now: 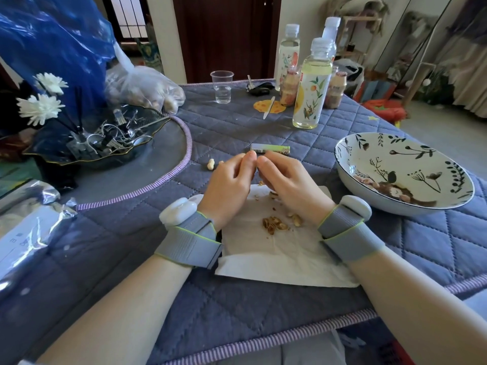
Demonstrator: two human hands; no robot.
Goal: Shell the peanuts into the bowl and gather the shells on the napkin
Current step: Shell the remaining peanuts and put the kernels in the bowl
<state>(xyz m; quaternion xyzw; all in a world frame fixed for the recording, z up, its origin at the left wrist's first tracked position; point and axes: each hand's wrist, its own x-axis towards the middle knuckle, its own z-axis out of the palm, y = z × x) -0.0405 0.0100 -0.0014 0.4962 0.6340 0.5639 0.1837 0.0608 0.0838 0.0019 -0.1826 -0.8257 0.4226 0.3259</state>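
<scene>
Right now both hands, left (228,184) and right (286,180), pinch one peanut (252,154) between them above the napkin (276,256). Its kernels belong in the bowl (350,177), which lies to the right, so the right hand is nearer.

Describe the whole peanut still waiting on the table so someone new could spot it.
Start at the white napkin on the blue quilted cloth. Just beyond its far left corner, left of the left hand, lies one pale unshelled peanut. Unlike the broken shells on the napkin, it is whole.
</scene>
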